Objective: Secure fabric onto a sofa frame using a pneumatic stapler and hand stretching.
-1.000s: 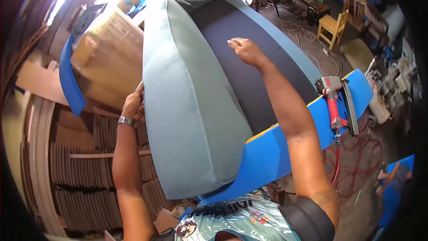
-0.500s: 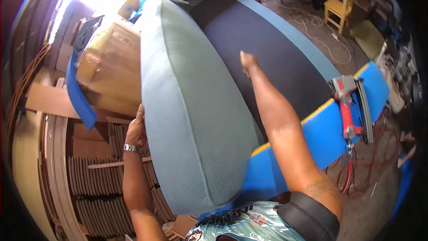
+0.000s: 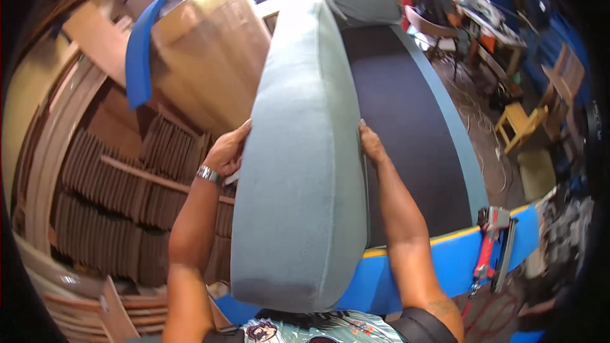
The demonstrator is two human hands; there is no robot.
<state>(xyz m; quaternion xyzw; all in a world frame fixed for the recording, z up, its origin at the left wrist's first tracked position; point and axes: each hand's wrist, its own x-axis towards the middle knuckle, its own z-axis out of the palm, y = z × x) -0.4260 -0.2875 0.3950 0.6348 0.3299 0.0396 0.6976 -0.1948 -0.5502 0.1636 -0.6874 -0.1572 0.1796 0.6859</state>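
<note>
A long padded sofa back [image 3: 289,152] in grey-green fabric runs away from my body, with a seam along its upper right edge. On its left side my left hand [image 3: 230,151], with a metal watch at the wrist, grips the edge, thumb against the fabric and fingers partly hidden. Close to the left fingers shows a small pale strip [image 3: 233,176]. My right hand [image 3: 373,143] presses against the opposite side, its fingers closed in on the cover. To the right lies the dark sofa seat [image 3: 406,121] with a lighter blue-grey border.
A red and silver air stapler [image 3: 489,241] rests on the blue, yellow-edged sofa arm [image 3: 445,260] at right. Stacked brown slats [image 3: 101,222] and a large wrapped box [image 3: 203,57] stand left. A wooden stool [image 3: 521,124] and cables are far right; another person [image 3: 441,9] sits beyond.
My right hand has come from above the dark seat to the sofa back's right side. My left hand remains at the left side. The view has turned, showing the seated person.
</note>
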